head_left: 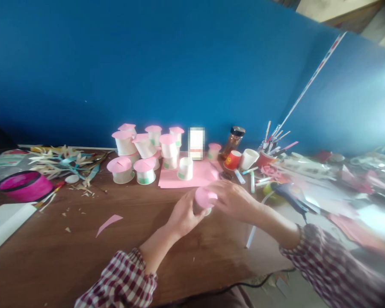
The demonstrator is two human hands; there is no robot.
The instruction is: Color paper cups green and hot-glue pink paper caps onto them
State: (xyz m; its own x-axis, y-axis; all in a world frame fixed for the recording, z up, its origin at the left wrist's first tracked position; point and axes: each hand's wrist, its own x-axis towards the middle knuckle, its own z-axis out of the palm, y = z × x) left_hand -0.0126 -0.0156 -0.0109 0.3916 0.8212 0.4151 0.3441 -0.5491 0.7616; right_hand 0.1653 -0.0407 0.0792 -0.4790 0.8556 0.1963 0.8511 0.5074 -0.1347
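My left hand (184,216) is wrapped round a small white paper cup (208,211), tilted above the brown table. A round pink paper disc (203,197) covers the cup's top, and a pale pink strip curls up at its right side. The fingers of my right hand (232,199) are bent and closed at that right edge of the disc; their tips are partly hidden and slightly blurred. Just beyond my hands, an uncovered white paper cup (185,169) stands on pink paper sheets (167,179). Several cups with pink paper tops (146,164) stand grouped to the left, some stacked.
To the right are a red paper cup (232,160), a dark-lidded jar (235,141), glue sticks (252,182), a blue glue gun (290,194) and scattered paper. A magenta round container (25,186) and a pink paper scrap (109,223) lie left. A blue wall (179,64) rises behind.
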